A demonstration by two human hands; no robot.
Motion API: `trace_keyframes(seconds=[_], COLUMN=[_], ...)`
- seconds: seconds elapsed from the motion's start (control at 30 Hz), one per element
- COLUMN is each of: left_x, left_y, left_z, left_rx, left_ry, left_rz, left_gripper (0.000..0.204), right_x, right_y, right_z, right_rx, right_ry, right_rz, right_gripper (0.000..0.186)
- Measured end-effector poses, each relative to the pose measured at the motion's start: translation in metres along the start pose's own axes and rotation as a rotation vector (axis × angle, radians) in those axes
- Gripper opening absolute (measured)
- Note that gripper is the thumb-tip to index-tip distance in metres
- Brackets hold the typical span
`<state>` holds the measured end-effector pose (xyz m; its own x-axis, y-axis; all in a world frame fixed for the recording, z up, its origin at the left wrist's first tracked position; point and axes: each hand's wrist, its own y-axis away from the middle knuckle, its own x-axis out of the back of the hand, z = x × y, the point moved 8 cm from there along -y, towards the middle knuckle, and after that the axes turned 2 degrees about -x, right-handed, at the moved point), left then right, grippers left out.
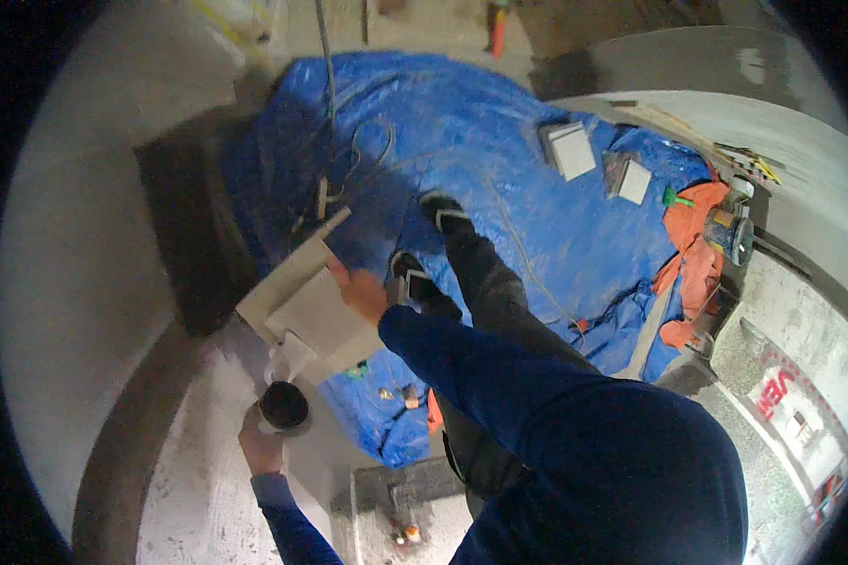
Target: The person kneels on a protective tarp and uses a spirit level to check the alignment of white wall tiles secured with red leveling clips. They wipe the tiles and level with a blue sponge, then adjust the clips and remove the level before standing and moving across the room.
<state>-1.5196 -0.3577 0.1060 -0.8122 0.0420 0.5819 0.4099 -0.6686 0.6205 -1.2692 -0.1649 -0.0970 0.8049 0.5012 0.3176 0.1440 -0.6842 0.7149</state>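
Note:
My left hand (262, 444) is closed round a dark, round-ended object (284, 405) with a paler rim, at the lower left. What kind of object it is I cannot make out, and part of my grip is hidden. Just beyond it, close to a pale patch, lies a square off-white tile (316, 315). This tile overlaps a larger beige board or slab (297, 268). At the tile's far right corner is my right hand (358, 292), index finger stretched out and touching the edge; its other fingers are partly hidden.
A wrinkled blue tarp (424, 122) covers the floor under my feet. Two stacks of pale tiles, a nearer one (635, 182) and a farther one (572, 151), lie on it. A bucket (728, 235) stands by orange cloth (695, 212) at the right. A cable (328, 75) crosses the tarp.

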Motion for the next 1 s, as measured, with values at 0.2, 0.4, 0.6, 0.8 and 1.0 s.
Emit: trace_keyframes(seconds=[0.2,0.4,0.6,0.8,1.0], left_x=[0.044,0.064,0.066,0.084,0.116], left_y=[0.020,0.029,0.001,-0.051,-0.100], left_z=[0.131,0.301,0.478,0.612,0.710], left_rx=[-0.033,-0.352,-0.308,-0.281,-0.400], left_ry=[-0.190,-0.046,-0.267,-0.323,-0.324], left_rz=[-0.039,0.075,0.163,0.217,0.403], left_gripper=[0.048,0.044,0.048,0.054,0.066], right_x=[0.098,0.225,0.355,0.451,0.536], right_y=[0.024,0.028,-0.029,-0.101,-0.176], right_z=[-0.065,-0.168,-0.272,-0.390,-0.503], right_rx=[-0.094,-0.030,0.339,0.693,0.551], right_ry=[-0.019,-0.054,0.158,0.344,0.238], right_rz=[-0.106,-0.084,-0.010,0.069,-0.077], right_gripper=[0.084,0.091,0.079,0.054,0.046])
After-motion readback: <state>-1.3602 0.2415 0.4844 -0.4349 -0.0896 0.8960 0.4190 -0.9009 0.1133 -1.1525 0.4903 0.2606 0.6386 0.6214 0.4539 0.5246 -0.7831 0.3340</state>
